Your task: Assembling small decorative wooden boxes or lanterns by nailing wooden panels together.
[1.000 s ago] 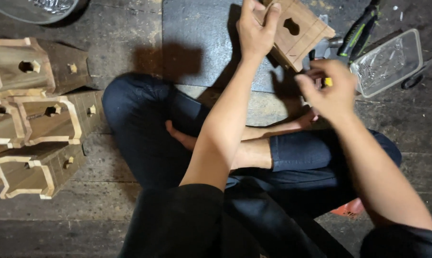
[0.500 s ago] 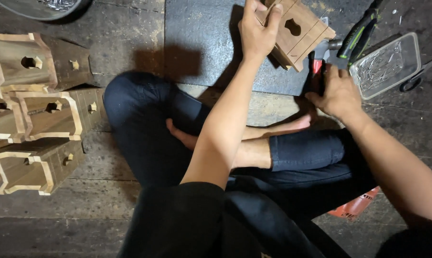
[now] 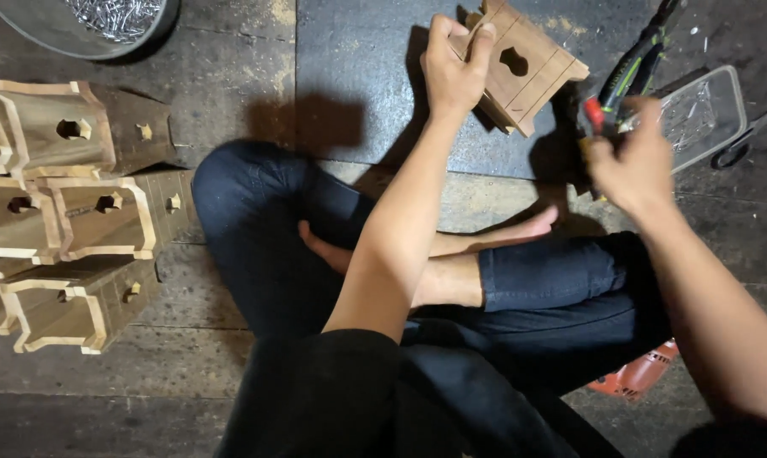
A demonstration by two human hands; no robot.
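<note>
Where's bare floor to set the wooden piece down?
Free: the dark mat between the metal bowl and the left hand holding the wooden piece; also planks below the stacked wooden boxes. Crowded: around the right hand, with the clear tray and green-handled tool.

My left hand [image 3: 453, 69] is stretched out far with fingers curled tight in a grip, and my right hand [image 3: 633, 161] is lifted, blurry, fingers pinched together, above my crossed legs.
</note>
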